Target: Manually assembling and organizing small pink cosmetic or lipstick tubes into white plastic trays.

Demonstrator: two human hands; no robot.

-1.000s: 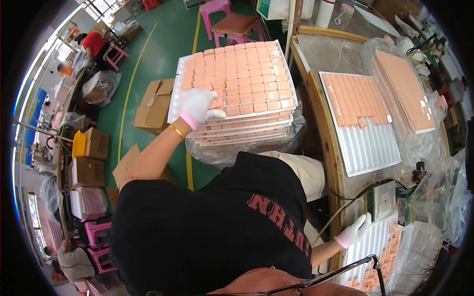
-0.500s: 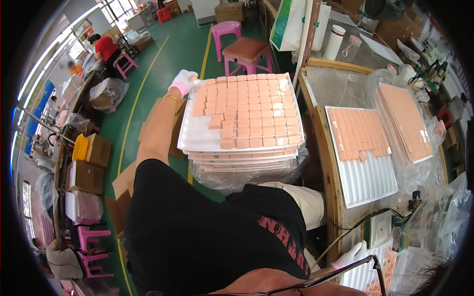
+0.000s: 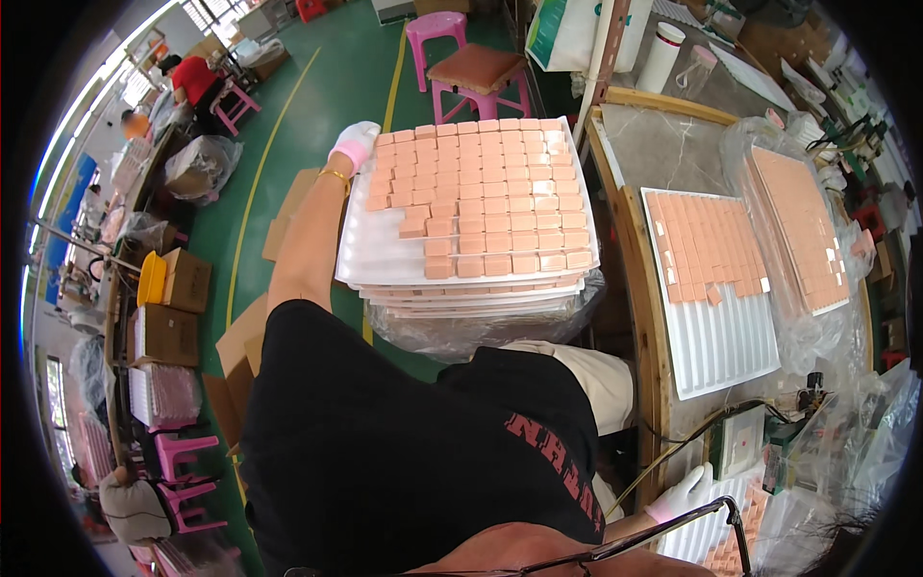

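Observation:
My left hand (image 3: pixel 356 143), in a white glove with a pink cuff, is closed at the far left corner of a white ribbed tray (image 3: pixel 373 252). Rows of small pinkish-tan blocks (image 3: pixel 486 183) fill most of that tray, with bare ribs showing at its near left. It tops a stack of similar trays (image 3: pixel 481 300). At the lower right, my gloved right hand (image 3: pixel 681 492) lies against the edge of another white tray (image 3: pixel 687 539), its visible fingers stretched out. Blocks also sit on this tray. A dark glasses frame (image 3: pixel 654 539) crosses in front and partly hides it.
On the right-hand workbench (image 3: pixel 649 144) lie a partly filled tray (image 3: pixel 726 341) and a stack of block sheets (image 3: pixel 793 226) in clear plastic. A small device (image 3: pixel 740 442) with black cables is near my right hand. Pink stools (image 3: pixel 481 82) stand beyond the stack; cartons (image 3: pixel 183 284) are at left.
The view has tilted, so most things sit higher in the picture. My left hand's fingers have curled more around the tray corner. My right hand stays by its tray.

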